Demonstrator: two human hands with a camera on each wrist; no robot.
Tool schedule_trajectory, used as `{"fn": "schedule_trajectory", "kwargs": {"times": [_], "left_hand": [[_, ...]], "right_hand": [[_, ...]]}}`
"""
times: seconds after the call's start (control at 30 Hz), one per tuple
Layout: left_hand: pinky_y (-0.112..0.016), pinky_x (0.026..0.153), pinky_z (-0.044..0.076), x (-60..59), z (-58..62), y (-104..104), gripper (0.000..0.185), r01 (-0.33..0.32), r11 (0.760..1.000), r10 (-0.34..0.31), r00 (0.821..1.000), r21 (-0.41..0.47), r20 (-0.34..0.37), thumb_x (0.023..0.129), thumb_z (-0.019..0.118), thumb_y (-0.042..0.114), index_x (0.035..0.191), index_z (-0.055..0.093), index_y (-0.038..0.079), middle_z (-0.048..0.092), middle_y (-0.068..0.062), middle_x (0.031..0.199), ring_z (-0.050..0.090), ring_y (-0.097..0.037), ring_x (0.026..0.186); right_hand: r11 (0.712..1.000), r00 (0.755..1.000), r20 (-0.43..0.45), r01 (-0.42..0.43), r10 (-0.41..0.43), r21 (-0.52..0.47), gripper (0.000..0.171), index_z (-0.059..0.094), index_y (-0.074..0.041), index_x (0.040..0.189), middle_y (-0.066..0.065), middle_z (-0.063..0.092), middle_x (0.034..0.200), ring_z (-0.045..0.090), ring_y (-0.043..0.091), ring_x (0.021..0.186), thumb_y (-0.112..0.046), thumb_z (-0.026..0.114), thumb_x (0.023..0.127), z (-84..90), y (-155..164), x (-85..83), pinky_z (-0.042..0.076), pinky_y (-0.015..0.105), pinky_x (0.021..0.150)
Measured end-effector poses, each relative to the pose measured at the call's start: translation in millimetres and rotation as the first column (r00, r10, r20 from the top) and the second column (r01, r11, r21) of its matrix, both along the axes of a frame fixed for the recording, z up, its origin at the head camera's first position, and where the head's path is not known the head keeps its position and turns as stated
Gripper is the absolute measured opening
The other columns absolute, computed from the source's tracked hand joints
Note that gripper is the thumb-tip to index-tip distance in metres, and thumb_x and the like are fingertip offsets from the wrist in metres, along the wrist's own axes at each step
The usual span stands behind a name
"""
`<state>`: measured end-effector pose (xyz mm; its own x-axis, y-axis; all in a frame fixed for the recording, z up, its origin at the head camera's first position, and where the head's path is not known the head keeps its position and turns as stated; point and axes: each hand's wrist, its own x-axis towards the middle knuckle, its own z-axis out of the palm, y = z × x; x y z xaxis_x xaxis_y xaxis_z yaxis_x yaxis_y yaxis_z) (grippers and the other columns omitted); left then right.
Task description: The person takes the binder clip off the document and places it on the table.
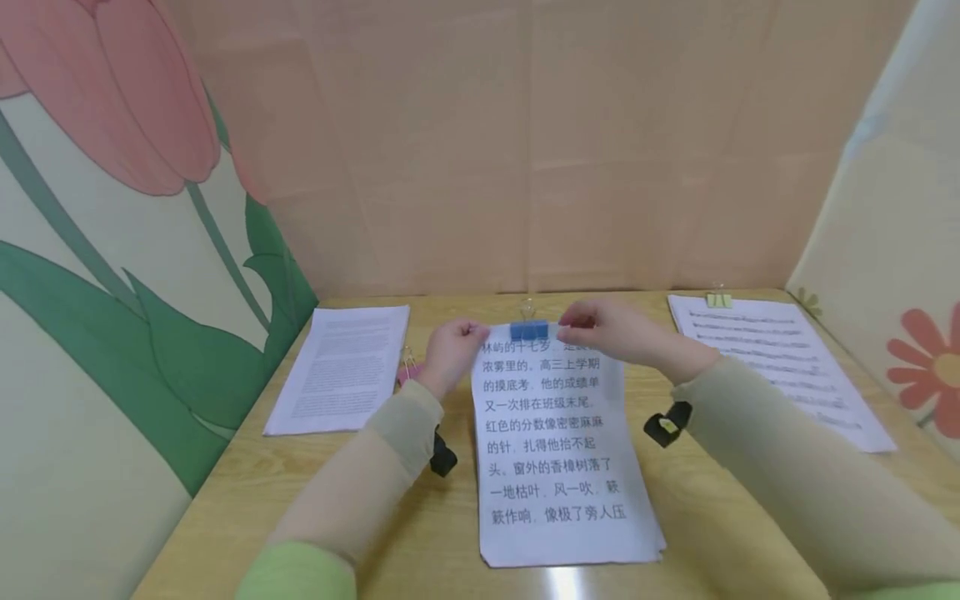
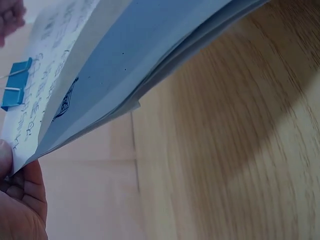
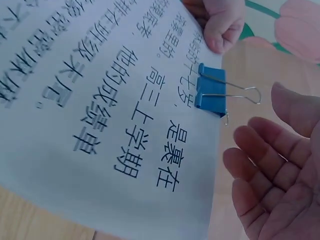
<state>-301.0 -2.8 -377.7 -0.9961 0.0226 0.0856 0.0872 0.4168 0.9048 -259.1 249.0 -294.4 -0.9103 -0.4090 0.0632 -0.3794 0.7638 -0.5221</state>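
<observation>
A stack of printed paper [image 1: 555,450] hangs tilted over the table, its top edge raised. At the middle of that edge sits a blue binder clip [image 1: 529,331], its wire handles [image 3: 245,92] sticking out past the paper. My left hand [image 1: 452,354] pinches the top left corner between thumb and fingers. Beside the top right part, my right hand [image 3: 285,170] is apart from the paper and the clip, its fingers relaxed and slightly bent. The left wrist view shows the underside of the sheets [image 2: 130,55], slightly fanned at one edge.
On the left lies another printed stack [image 1: 345,367], with a pink binder clip [image 1: 408,369] at its right side. Sheet music [image 1: 780,367] with a yellow binder clip [image 1: 718,300] lies at the right. Walls with flower prints flank the wooden table [image 1: 420,533].
</observation>
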Motion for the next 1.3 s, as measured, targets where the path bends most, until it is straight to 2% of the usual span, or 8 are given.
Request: {"fn": "schedule_trajectory", "kwargs": {"times": [0.17,0.3,0.4,0.6,0.7,0.9,1.13,1.3], "left_hand": [[-0.034,0.076,0.050,3.9,8.1,2.6,0.013,0.009,1.000,-0.010,0.999,-0.020,-0.042,0.091,0.065,0.030,0.090,0.070,0.018,0.067,0.003,0.087,0.060,-0.017,0.084],[-0.035,0.076,0.050,7.1,12.9,4.9,0.013,0.034,0.999,-0.034,0.999,0.009,-0.032,0.091,0.065,0.030,0.089,0.070,0.018,0.068,0.002,0.086,0.061,-0.018,0.083],[-0.035,0.078,0.050,9.2,14.9,6.1,0.013,0.051,0.998,-0.050,0.999,0.034,-0.013,0.092,0.065,0.029,0.090,0.070,0.018,0.069,0.003,0.086,0.062,-0.017,0.085],[-0.036,0.079,0.050,12.4,17.2,6.6,0.013,0.058,0.997,-0.058,0.998,0.054,-0.005,0.092,0.065,0.029,0.090,0.071,0.018,0.069,0.002,0.086,0.062,-0.017,0.086],[-0.036,0.078,0.050,13.6,17.6,6.0,0.013,0.061,0.996,-0.061,0.998,0.062,-0.004,0.092,0.065,0.028,0.091,0.070,0.017,0.069,0.002,0.086,0.063,-0.018,0.085],[-0.036,0.079,0.050,14.9,16.0,5.1,0.014,0.078,0.989,-0.080,0.997,0.125,0.014,0.093,0.063,0.028,0.091,0.069,0.015,0.069,0.000,0.088,0.063,-0.019,0.085],[-0.035,0.084,0.051,13.4,14.0,4.4,0.016,0.125,0.957,-0.135,0.991,0.263,0.020,0.094,0.062,0.025,0.100,0.070,0.012,0.071,-0.003,0.093,0.067,-0.020,0.087],[-0.034,0.085,0.052,13.0,12.8,1.9,0.022,0.174,0.939,-0.190,0.981,0.297,0.026,0.093,0.064,0.028,0.109,0.072,0.015,0.072,-0.001,0.097,0.068,-0.019,0.090]], "right_hand": [[1.000,1.000,-0.019,-0.014,0.014,-0.004,0.058,0.054,-0.004,0.133,0.014,0.059,0.118,0.057,0.029,0.103,-0.037,0.070,0.087,10.2,-9.9,-21.9,0.046,0.047,0.088],[0.999,0.996,0.084,-0.033,0.032,0.013,0.074,0.042,-0.009,0.144,0.014,0.052,0.135,0.054,0.033,0.117,-0.046,0.069,0.086,17.0,-14.4,-30.7,0.042,0.052,0.097],[0.999,0.985,0.169,-0.045,0.041,0.020,0.077,0.041,-0.011,0.145,0.013,0.051,0.138,0.050,0.033,0.123,-0.052,0.067,0.085,20.8,-18.3,-34.1,0.037,0.054,0.103],[0.999,0.961,0.271,-0.048,0.052,-0.023,0.081,0.044,-0.011,0.143,0.012,0.051,0.139,0.044,0.033,0.130,-0.058,0.067,0.082,24.1,-21.4,-40.8,0.029,0.055,0.108],[0.996,0.953,0.291,-0.065,0.079,-0.057,0.079,0.045,-0.007,0.141,0.013,0.051,0.139,0.044,0.033,0.129,-0.055,0.068,0.082,25.9,-21.1,-43.6,0.028,0.055,0.108],[0.992,0.932,0.350,-0.058,0.095,-0.114,0.075,0.047,-0.008,0.138,0.009,0.057,0.129,0.053,0.030,0.116,-0.052,0.071,0.081,27.7,-21.2,-44.3,0.031,0.054,0.106],[0.990,0.919,0.386,-0.023,0.077,-0.141,0.078,0.047,-0.010,0.139,0.006,0.061,0.123,0.053,0.029,0.114,-0.055,0.072,0.079,28.4,-22.2,-43.2,0.029,0.054,0.105],[0.987,0.919,0.382,-0.036,0.093,-0.154,0.075,0.047,-0.010,0.138,0.007,0.059,0.127,0.053,0.029,0.115,-0.051,0.072,0.081,26.8,-22.8,-43.4,0.030,0.054,0.105]]}}
